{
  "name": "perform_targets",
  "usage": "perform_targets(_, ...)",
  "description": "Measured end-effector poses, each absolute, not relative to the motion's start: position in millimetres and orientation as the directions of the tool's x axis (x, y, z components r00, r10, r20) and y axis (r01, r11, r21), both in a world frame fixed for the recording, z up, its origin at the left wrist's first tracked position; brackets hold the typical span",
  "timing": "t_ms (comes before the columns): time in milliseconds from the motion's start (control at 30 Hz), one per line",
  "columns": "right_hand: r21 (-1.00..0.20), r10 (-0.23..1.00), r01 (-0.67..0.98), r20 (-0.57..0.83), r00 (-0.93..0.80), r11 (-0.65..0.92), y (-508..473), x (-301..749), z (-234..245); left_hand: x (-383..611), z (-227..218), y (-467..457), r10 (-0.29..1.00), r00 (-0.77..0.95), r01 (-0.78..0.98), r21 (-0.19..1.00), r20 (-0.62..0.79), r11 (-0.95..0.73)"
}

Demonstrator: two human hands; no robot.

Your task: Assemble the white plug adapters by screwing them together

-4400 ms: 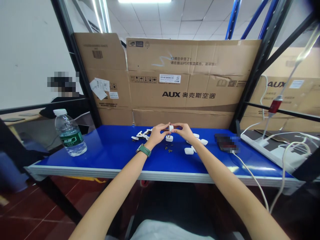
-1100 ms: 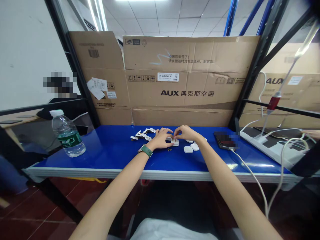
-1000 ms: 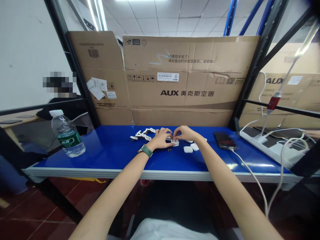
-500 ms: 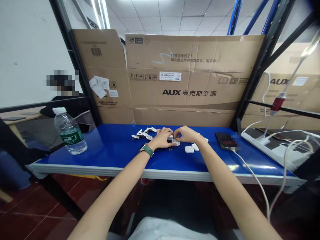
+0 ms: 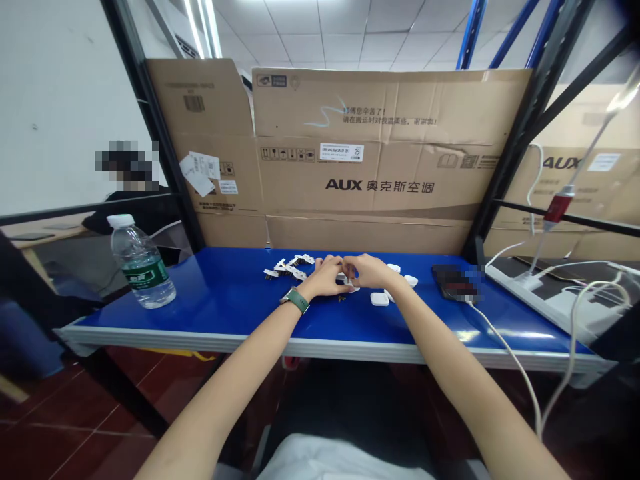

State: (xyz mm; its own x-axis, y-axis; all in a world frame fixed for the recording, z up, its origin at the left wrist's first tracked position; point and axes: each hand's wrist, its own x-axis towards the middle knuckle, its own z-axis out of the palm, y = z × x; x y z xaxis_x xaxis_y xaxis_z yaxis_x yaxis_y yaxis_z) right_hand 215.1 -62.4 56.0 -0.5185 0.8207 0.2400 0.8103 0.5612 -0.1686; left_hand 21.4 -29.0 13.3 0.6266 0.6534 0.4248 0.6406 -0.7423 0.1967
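Note:
My left hand (image 5: 327, 277), with a green-strapped watch (image 5: 296, 299) on its wrist, is closed around a small white plastic part (image 5: 351, 287) on the blue tabletop. Over the same part my right hand (image 5: 367, 272) bends down with its fingers pinched; whatever sits between those fingertips is hidden. Left of my left hand lies a loose pile of small white pieces with dark metal pins (image 5: 290, 267). Several rounded white square covers (image 5: 379, 299) rest beside and behind my right wrist. Tiny brass-coloured bits (image 5: 342, 299) lie just in front of my left hand.
A water bottle (image 5: 143, 267) stands at the table's left. To the right are a black phone (image 5: 455, 283) with a white cable (image 5: 505, 347) and a white power strip (image 5: 533, 293). A cardboard sheet (image 5: 380, 220) walls off the back. A person (image 5: 133, 207) sits beyond the left post.
My right hand has shifted slightly left and turned over the white part, its fingers now closer to my left hand. The left hand stays in place.

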Motion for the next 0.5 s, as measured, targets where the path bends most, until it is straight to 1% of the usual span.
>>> perform_targets(133, -0.165, 0.819, 0.808, 0.23, -0.526, 0.566, -64.1, 214.2, 56.9, 21.6, 13.9, -29.6, 0.666, 0.623, 0.649, 0.204, 0.411, -0.733)
perform_targets(333, -0.069, 0.825, 0.837, 0.228, -0.517, 0.543, -66.3, 210.2, 57.2, 20.7, 12.1, -29.0, 0.643, 0.633, 0.631, 0.194, 0.432, -0.751)
perform_targets(500, -0.05, 0.832, 0.844, 0.214, -0.512, 0.533, -68.5, 208.3, 59.1, 20.7, 11.0, -27.9, 0.652, 0.627, 0.636, 0.204, 0.426, -0.744)
